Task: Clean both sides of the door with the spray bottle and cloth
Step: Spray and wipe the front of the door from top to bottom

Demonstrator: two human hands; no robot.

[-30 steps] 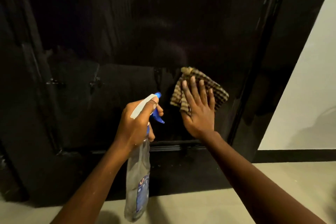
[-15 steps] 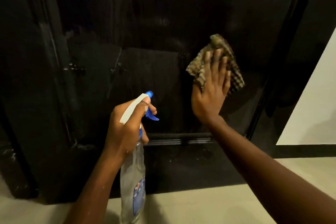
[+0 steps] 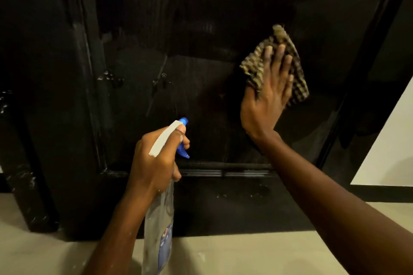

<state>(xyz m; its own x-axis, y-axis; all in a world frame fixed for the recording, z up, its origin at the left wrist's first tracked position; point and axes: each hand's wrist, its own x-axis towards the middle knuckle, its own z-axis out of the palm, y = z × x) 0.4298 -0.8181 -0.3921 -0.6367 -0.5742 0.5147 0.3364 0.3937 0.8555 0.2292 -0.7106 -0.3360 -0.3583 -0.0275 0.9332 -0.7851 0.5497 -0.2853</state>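
While left hand (image 3: 156, 163) grips spray bottle (image 3: 159, 223), label (image 3: 165, 250) unreadable, flat right hand (image 3: 266, 102) presses cloth (image 3: 298, 83).

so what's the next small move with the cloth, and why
Probably slide the cloth left across the door panel: the right hand presses it flat near the panel's right edge, so most of the panel lies to its left. The left hand holds the bottle ready below.

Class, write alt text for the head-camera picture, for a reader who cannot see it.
A right hand presses a checked cloth flat against a glossy black door. The left hand grips a spray bottle, its blue nozzle aimed at the door, above a pale floor.
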